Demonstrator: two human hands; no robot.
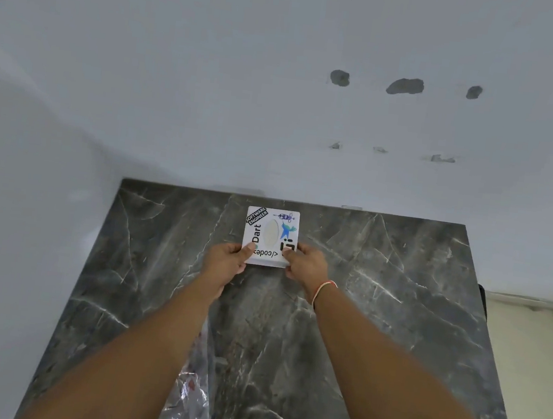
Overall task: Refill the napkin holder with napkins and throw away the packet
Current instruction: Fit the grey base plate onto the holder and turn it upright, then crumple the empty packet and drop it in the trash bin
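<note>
A single head-worn view looks forward and steeply down onto the counter, from above its near edge. It faces the wall behind the counter's far edge, which fills the upper half. The counter sits close, spreading across the lower half; floor shows past the counter's right side. Wide-angle bending curves the edges.

The table was dark grey marble-look stone, smooth with a soft shine. The napkin holder looked white, matt, with printed stickers. The near packet was clear, crinkled, glossy plastic.
</note>
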